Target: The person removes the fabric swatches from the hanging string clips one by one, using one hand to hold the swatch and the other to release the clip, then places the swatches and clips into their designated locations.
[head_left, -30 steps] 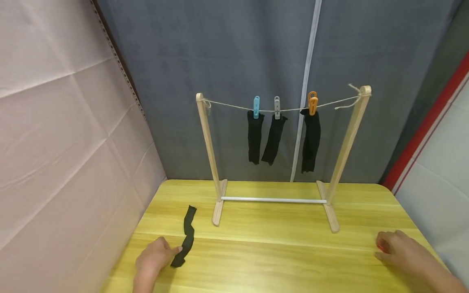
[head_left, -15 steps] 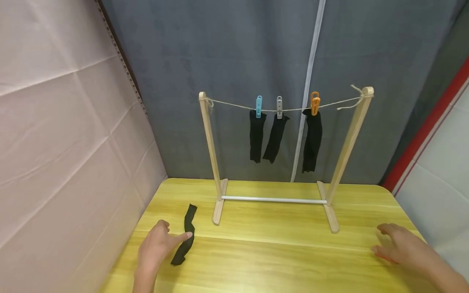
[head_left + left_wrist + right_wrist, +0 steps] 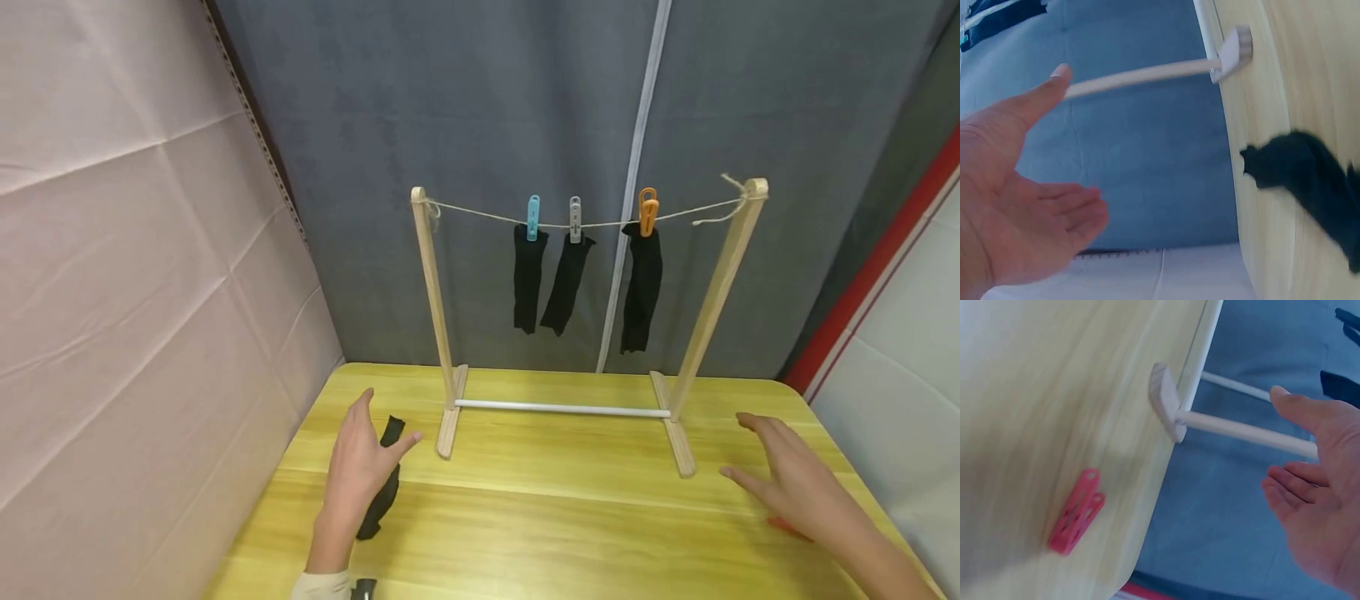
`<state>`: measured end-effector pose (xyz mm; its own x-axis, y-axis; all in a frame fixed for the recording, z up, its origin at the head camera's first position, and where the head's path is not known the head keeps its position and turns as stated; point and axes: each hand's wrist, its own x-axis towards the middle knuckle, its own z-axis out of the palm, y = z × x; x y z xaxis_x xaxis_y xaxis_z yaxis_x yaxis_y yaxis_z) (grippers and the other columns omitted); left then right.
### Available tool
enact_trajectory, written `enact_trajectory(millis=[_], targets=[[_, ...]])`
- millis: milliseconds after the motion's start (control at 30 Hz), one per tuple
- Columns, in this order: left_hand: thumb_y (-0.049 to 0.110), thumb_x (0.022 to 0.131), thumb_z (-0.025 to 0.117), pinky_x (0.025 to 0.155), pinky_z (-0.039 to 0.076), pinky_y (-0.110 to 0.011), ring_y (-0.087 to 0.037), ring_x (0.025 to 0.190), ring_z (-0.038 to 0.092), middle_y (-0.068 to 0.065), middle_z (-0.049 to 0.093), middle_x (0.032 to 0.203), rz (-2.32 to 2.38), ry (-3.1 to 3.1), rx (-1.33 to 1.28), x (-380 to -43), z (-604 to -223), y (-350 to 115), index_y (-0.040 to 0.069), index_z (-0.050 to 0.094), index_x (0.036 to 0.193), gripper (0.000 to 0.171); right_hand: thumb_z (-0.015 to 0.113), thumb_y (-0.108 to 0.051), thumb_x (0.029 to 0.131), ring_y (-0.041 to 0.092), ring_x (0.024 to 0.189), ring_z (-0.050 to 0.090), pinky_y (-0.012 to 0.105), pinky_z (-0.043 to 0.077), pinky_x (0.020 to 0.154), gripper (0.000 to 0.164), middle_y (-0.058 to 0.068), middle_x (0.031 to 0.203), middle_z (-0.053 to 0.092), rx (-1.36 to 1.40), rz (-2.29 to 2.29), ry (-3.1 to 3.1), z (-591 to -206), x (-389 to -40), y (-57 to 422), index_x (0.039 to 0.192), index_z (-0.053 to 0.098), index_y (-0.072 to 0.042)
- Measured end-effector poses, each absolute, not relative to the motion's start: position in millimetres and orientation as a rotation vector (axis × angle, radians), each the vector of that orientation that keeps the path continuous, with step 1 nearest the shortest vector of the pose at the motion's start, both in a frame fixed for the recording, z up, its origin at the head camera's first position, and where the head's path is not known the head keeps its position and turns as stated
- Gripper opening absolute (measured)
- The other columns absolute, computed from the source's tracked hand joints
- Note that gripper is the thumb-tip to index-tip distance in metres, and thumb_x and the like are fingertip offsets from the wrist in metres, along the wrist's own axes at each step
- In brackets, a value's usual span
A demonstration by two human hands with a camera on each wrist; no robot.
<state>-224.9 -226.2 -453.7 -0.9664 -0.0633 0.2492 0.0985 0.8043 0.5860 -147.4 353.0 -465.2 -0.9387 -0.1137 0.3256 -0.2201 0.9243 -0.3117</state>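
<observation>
My left hand (image 3: 358,462) hovers over the left of the table with thumb and fingers spread, holding nothing. Partly hidden behind it, a crumpled black cloth strip (image 3: 384,498) lies on the wood; the left wrist view shows the strip (image 3: 1300,165) apart from the fingers. On the right, my right hand (image 3: 802,487) is also raised and spread, its palm bare in the right wrist view. A red clothespin (image 3: 1077,512) lies on the table below it. Three black cloth strips hang from the string, under a blue clothespin (image 3: 533,218), a grey clothespin (image 3: 575,220) and an orange clothespin (image 3: 648,212).
Between my hands, toward the back, stands a wooden drying rack with a left post (image 3: 432,296), a right post (image 3: 717,300) and a white crossbar (image 3: 562,408). Its feet rest on the yellow wooden table (image 3: 570,517). Behind hangs a grey curtain (image 3: 465,100).
The left hand has let go of the black strip and risen forward. The right hand has released the red clothespin onto the table and moved forward and left, fingers spreading.
</observation>
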Motion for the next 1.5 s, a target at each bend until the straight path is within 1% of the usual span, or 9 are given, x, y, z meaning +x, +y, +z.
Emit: enact_trajectory(millis=[100, 367, 600, 767, 967, 1100, 1233, 1333, 1500], targets=[[0.046, 0.084, 0.089, 0.117, 0.043, -0.066, -0.048, 0.15, 0.043, -0.024, 0.038, 0.167, -0.992, -2.663, -0.111, -228, -453, -215, 0.004, 0.026, 0.166, 0.112, 0.093, -0.025, 0.08, 0.047, 0.12, 0.055, 0.063, 0.049, 0.087, 0.085, 0.03, 0.134, 0.058, 0.278, 0.499, -2.688, -460, -152, 343, 0.145, 0.049, 0.007], [0.045, 0.084, 0.09, 0.117, 0.045, -0.064, -0.04, 0.151, 0.046, -0.01, 0.045, 0.166, -1.163, -2.468, -0.211, -237, -454, -182, 0.019, 0.034, 0.165, 0.102, 0.093, -0.022, 0.081, 0.048, 0.122, 0.055, 0.068, 0.048, 0.089, 0.085, 0.03, 0.137, 0.058, 0.287, 0.538, -2.598, -437, -168, 317, 0.148, 0.048, 0.004], [0.05, 0.088, 0.085, 0.116, 0.046, -0.064, -0.034, 0.151, 0.048, -0.001, 0.048, 0.165, -1.278, -2.392, -0.371, -249, -455, -157, 0.022, 0.04, 0.163, 0.092, 0.089, -0.029, 0.087, 0.047, 0.127, 0.055, 0.07, 0.049, 0.094, 0.077, 0.025, 0.141, 0.059, 0.345, 0.604, -2.569, -425, -181, 285, 0.148, 0.051, 0.0], [0.047, 0.09, 0.084, 0.119, 0.044, -0.062, -0.032, 0.151, 0.049, 0.008, 0.046, 0.166, -1.392, -2.35, -0.457, -262, -447, -134, 0.027, 0.04, 0.163, 0.088, 0.085, -0.037, 0.09, 0.046, 0.133, 0.052, 0.071, 0.049, 0.097, 0.08, 0.024, 0.147, 0.056, 0.339, 0.632, -2.583, -416, -190, 265, 0.153, 0.048, -0.004], [0.041, 0.094, 0.081, 0.125, 0.042, -0.048, -0.028, 0.15, 0.051, 0.01, 0.048, 0.165, -1.472, -2.235, -0.59, -283, -433, -108, 0.024, 0.042, 0.162, 0.08, 0.086, -0.034, 0.09, 0.043, 0.137, 0.052, 0.069, 0.05, 0.102, 0.082, 0.022, 0.151, 0.054, 0.401, 0.654, -2.506, -405, -205, 237, 0.155, 0.047, -0.005], [0.037, 0.096, 0.08, 0.126, 0.041, -0.04, -0.022, 0.151, 0.051, 0.004, 0.053, 0.162, -1.646, -2.118, -0.64, -298, -430, -93, 0.02, 0.045, 0.159, 0.074, 0.089, -0.026, 0.086, 0.04, 0.136, 0.055, 0.065, 0.052, 0.102, 0.081, 0.02, 0.15, 0.056, 0.441, 0.661, -2.407, -397, -213, 222, 0.155, 0.049, -0.008], [0.026, 0.099, 0.077, 0.125, 0.042, -0.041, -0.025, 0.151, 0.051, -0.011, 0.054, 0.16, -1.937, -1.948, -0.692, -317, -429, -79, 0.008, 0.046, 0.158, 0.069, 0.091, -0.021, 0.083, 0.039, 0.134, 0.058, 0.062, 0.055, 0.101, 0.085, 0.019, 0.151, 0.057, 0.46, 0.663, -2.312, -387, -219, 208, 0.156, 0.049, -0.009], [0.017, 0.099, 0.077, 0.125, 0.042, -0.043, -0.033, 0.15, 0.051, -0.02, 0.053, 0.159, -2.138, -1.826, -0.7, -331, -429, -70, -0.001, 0.045, 0.156, 0.068, 0.092, -0.02, 0.083, 0.038, 0.134, 0.059, 0.061, 0.055, 0.102, 0.087, 0.018, 0.152, 0.057, 0.487, 0.658, -2.266, -379, -223, 198, 0.157, 0.048, -0.01], [0.017, 0.096, 0.079, 0.119, 0.048, -0.037, -0.032, 0.147, 0.055, -0.017, 0.057, 0.157, -2.317, -1.768, -0.629, -343, -433, -54, 0.0, 0.049, 0.154, 0.068, 0.092, -0.02, 0.083, 0.039, 0.137, 0.059, 0.062, 0.054, 0.106, 0.086, 0.019, 0.152, 0.057, 0.528, 0.656, -2.235, -366, -231, 184, 0.157, 0.048, -0.011]])
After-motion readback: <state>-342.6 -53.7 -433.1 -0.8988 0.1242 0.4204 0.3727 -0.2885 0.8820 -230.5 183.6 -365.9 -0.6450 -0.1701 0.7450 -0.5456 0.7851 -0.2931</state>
